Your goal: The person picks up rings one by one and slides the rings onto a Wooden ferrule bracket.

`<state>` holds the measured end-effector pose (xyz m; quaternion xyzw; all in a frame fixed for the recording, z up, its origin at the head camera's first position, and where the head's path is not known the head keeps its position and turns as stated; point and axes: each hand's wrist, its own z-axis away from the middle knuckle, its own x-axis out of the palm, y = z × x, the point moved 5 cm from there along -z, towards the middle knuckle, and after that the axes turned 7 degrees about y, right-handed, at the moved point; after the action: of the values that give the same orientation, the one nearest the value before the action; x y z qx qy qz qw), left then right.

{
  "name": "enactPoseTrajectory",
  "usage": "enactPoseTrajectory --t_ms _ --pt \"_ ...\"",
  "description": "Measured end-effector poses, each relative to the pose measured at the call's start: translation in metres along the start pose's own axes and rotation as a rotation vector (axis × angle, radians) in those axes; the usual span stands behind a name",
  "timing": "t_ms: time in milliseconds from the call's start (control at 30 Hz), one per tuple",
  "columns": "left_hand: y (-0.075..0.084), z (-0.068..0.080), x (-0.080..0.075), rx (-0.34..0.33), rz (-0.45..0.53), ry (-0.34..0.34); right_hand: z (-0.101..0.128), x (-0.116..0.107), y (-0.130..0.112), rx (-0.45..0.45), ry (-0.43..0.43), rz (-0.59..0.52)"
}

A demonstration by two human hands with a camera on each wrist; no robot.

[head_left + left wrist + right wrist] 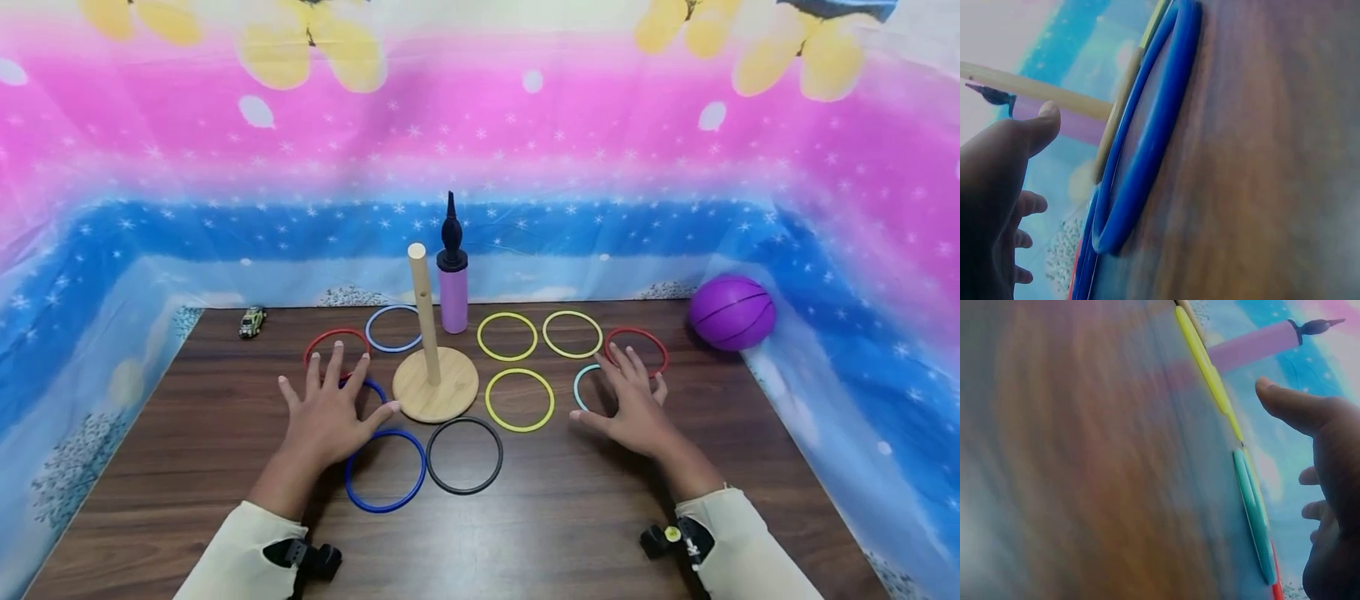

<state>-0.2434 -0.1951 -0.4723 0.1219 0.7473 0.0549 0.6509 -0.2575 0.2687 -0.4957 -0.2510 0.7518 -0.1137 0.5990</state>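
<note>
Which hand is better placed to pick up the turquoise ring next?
The right hand, probably: it partly covers the turquoise ring in the head view and holds nothing. The left hand is left of the wooden stand, farther away.

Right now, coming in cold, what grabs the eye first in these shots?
Probably the purple ball at the far right corner of the table, and the upright wooden post on its round base, left of center in the head view. Then the colored rings lying on both sides of that post, with the outstretched left hand and right hand at either side.
</note>
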Motion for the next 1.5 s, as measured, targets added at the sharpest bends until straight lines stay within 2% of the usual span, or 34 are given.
enactPoseTrajectory --t_ms 100,267,500,633,800,1000,1167,1500 --pt "0.001 -0.001 0.003 0.018 0.002 -0.007 -0.006 -0.001 0.001 -0.034 -0.029 -0.006" --pt "0.004 -0.005 0.011 0.058 0.011 -0.018 -0.012 -0.009 0.018 -0.09 -0.062 -0.005" --pt "0.011 -0.007 0.027 0.07 0.005 -0.05 -0.007 -0.022 0.04 -0.115 -0.161 -0.042" --pt "0.017 -0.01 0.035 0.073 0.012 -0.073 -0.007 -0.033 0.051 -0.118 -0.163 -0.068" --pt "0.015 -0.007 0.036 0.046 0.013 -0.087 -0.008 -0.026 0.058 -0.143 -0.15 -0.102" --pt "0.017 -0.008 0.038 0.06 0.015 -0.059 -0.006 -0.025 0.065 -0.148 -0.146 -0.126" --pt "0.017 -0.009 0.036 0.062 0.031 -0.023 -0.008 -0.022 0.064 -0.149 -0.163 -0.128" --pt "0.016 -0.009 0.041 0.045 0.047 -0.031 -0.01 -0.017 0.062 -0.161 -0.205 -0.116"
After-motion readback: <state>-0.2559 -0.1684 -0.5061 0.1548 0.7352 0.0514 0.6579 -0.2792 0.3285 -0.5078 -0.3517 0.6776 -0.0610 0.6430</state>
